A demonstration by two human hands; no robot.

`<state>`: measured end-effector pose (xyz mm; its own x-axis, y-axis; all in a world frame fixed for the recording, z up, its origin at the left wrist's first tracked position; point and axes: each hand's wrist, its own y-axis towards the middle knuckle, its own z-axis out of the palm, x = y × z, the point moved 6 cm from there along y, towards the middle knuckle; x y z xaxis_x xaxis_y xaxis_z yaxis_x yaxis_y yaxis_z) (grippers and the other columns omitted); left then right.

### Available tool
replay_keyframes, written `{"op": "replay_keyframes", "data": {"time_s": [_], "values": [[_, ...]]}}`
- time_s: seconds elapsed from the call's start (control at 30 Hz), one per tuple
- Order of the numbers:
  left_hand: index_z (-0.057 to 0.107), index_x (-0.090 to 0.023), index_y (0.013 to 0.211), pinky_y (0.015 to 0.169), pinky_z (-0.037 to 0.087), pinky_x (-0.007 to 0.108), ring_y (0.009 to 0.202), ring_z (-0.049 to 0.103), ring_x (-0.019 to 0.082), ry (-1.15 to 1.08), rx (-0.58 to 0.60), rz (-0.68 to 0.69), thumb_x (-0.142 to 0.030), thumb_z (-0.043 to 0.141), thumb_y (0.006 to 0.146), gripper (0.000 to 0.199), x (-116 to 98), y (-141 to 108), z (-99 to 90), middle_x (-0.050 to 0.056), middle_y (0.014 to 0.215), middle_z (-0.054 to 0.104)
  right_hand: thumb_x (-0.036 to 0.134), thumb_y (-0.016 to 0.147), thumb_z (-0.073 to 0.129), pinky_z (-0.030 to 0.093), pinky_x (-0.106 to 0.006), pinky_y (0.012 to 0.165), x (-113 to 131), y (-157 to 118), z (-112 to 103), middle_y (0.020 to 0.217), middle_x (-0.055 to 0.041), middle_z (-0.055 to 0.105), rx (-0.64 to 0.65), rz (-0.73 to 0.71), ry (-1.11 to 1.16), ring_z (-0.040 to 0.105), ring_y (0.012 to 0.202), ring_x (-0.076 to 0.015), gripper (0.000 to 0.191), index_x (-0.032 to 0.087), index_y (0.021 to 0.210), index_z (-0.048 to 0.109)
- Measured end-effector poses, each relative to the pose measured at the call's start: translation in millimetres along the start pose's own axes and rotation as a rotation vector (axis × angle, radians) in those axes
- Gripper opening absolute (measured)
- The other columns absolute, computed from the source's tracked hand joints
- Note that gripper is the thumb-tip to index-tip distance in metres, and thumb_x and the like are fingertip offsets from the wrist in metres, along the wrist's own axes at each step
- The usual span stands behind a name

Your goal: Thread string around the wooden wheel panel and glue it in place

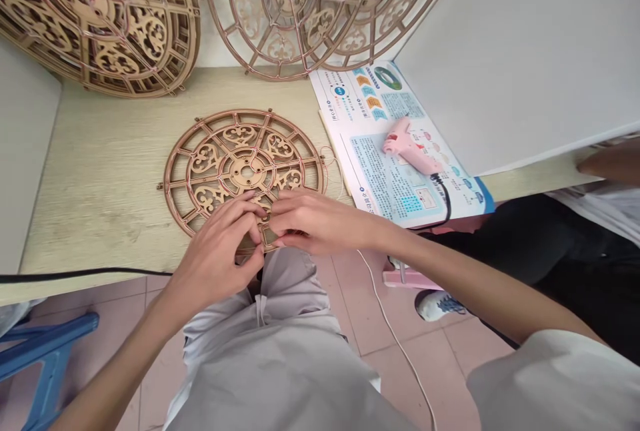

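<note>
A round openwork frame (249, 159) in brown, with spokes and scroll cut-outs, lies at the table's front edge. Thin reddish wire runs along its rings and spokes. Over its near rim, my left hand (220, 251) has thumb and fingers curled in a pinch at the rim. Close beside it, my right hand (315, 221) is closed, fingertips together above the same part of the frame. Whatever lies between the right fingertips is hidden. A thin pale cord (383, 311) loops at the frame's right side and hangs past the table edge.
Stacked round frames (150, 51) lean at the back left, and more frames (280, 51) stand behind. A pink glue gun (415, 151) lies on a printed sheet (350, 131) at right. White panels flank the table (110, 171). A blue stool (45, 357) and a seated person (540, 244) are nearby.
</note>
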<state>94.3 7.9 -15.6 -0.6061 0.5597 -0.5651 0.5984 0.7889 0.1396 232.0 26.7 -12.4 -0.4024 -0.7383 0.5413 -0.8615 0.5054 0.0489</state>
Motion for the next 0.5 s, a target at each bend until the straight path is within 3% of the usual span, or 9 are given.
{"op": "replay_keyframes", "data": {"time_s": [0.33,0.5], "values": [[0.053,-0.021,0.081,0.115,0.040,0.046,0.144,0.044,0.026,-0.016,-0.018,0.019,-0.021,0.052,0.088,0.007,0,0,-0.2,0.006,0.125,0.063,0.024,0.099,0.061,0.034,-0.033,0.077,11,-8,5,0.087,-0.0041,0.062,-0.173,0.005,-0.231,0.046,0.083,-0.0189,0.017,0.015,0.086,0.066],[0.051,-0.021,0.081,0.115,0.039,0.046,0.144,0.043,0.026,0.010,-0.034,0.023,-0.018,0.050,0.087,0.007,-1,-2,-0.6,0.006,0.123,0.063,0.024,0.100,0.060,0.040,-0.031,0.076,30,-20,8,0.087,-0.0049,0.063,-0.358,0.013,-0.283,0.049,0.083,-0.0171,0.017,0.013,0.089,0.067]]}}
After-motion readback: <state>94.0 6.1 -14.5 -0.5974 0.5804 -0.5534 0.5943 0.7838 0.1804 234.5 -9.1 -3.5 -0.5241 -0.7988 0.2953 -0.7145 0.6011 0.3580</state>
